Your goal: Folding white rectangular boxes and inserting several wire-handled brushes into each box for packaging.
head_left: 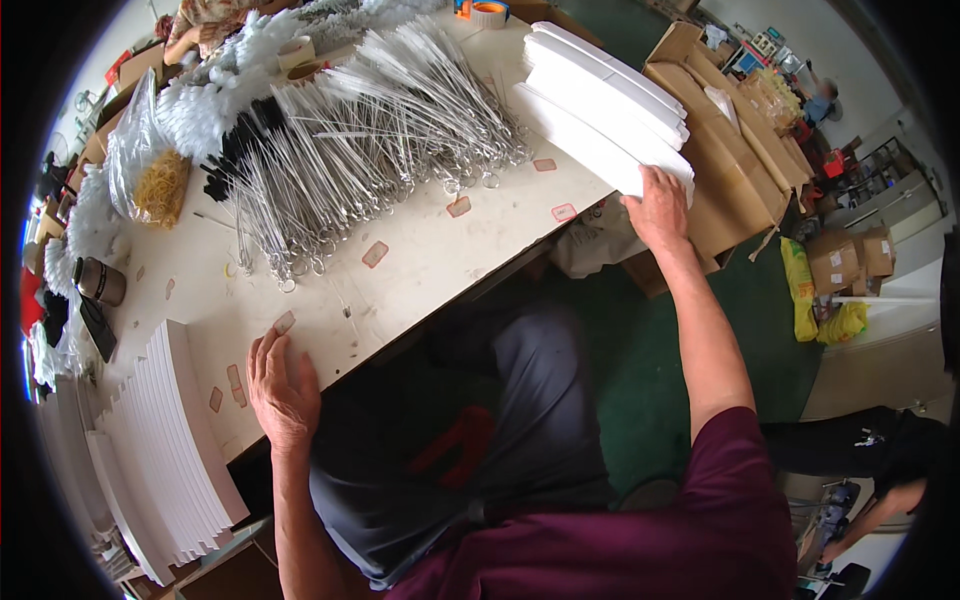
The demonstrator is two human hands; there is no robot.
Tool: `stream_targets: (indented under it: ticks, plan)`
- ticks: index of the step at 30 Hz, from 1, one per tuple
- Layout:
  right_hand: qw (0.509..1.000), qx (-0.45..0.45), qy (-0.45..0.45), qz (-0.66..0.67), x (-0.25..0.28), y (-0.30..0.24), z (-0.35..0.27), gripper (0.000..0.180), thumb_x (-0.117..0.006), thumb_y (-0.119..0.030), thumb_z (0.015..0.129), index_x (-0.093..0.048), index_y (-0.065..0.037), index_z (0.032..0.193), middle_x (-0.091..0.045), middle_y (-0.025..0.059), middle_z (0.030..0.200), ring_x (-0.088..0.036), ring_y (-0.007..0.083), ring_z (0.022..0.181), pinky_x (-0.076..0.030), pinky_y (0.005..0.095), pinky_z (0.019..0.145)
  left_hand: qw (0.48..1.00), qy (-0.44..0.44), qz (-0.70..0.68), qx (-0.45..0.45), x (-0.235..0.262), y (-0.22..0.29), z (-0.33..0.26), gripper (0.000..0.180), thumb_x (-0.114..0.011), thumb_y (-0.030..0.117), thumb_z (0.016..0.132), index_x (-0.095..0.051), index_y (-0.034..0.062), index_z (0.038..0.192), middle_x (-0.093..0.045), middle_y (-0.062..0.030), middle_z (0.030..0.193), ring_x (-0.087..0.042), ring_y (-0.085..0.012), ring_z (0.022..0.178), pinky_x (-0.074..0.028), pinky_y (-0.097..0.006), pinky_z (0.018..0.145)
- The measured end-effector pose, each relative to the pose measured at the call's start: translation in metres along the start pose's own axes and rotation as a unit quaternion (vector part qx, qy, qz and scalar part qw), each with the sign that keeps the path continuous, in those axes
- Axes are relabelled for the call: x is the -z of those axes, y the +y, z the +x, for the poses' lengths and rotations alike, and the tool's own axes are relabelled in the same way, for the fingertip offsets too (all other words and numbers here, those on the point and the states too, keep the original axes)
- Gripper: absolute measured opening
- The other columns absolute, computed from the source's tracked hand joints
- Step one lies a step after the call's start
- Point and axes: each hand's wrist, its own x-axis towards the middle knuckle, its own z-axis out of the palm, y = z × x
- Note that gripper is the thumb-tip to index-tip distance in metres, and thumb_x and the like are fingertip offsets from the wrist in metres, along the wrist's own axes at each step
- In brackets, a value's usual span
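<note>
Brushes [340,160] seemingly all remaining, none done; nearside of them your left hand [284,392] lies open, rightward your right hand [660,210] touches card [590,138], grip unclear.

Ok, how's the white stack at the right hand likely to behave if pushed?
The white stack would probably slide apart rather than move as one block: its layers sit staggered. Its pieces look thin and flat, so each is likely light and bendable. Some might slip off if pushed rightward, since it lies near the edge of the table.
</note>
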Motion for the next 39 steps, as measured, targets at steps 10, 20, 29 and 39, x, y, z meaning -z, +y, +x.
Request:
stream_targets:
  ticks: [10,20,29,39]
  plan:
    - [0.998,-0.037,-0.013,0.042,0.023,-0.007,0.008,0.061,-0.084,-0.027,0.080,-0.062,0.000,0.129,-0.065,0.0201,0.127,-0.056,0.0376,0.125,-0.041,0.0471,0.112,1.000,0.009,0.002,0.001,-0.001,0.001,-0.001,0.034,-0.069,0.008,0.088,-0.064,-0.0020,0.120,-0.065,-0.0189,0.133,-0.057,-0.0416,0.127,-0.045,-0.049,0.110]
    - [0.956,-0.037,0.025,0.290,0.068,-0.086,-0.009,0.066,-0.083,-0.027,0.080,-0.060,0.003,0.133,-0.060,0.0238,0.131,-0.060,0.0397,0.122,-0.049,0.0440,0.106,0.999,0.046,-0.006,-0.017,0.008,-0.003,-0.005,0.033,-0.072,0.007,0.085,-0.065,-0.0018,0.116,-0.068,-0.0203,0.124,-0.061,-0.0410,0.118,-0.048,-0.050,0.104]
    - [0.863,0.291,-0.151,0.384,0.088,-0.219,-0.078,0.066,-0.088,-0.018,0.075,-0.059,0.000,0.132,-0.057,0.0165,0.130,-0.062,0.0358,0.118,-0.053,0.0437,0.101,0.986,-0.030,-0.109,-0.121,0.034,0.067,0.004,0.056,-0.082,0.017,0.078,-0.062,-0.0005,0.127,-0.062,-0.0231,0.133,-0.056,-0.0440,0.125,-0.044,-0.052,0.110]
    - [0.828,0.376,-0.137,0.392,0.091,-0.258,-0.099,0.064,-0.088,-0.016,0.074,-0.059,0.000,0.130,-0.056,0.0148,0.127,-0.060,0.0340,0.117,-0.052,0.0427,0.103,0.966,-0.161,-0.085,-0.186,0.021,0.067,0.030,0.065,-0.079,0.016,0.078,-0.053,-0.0058,0.134,-0.061,-0.0222,0.127,-0.058,-0.0383,0.119,-0.044,-0.048,0.108]
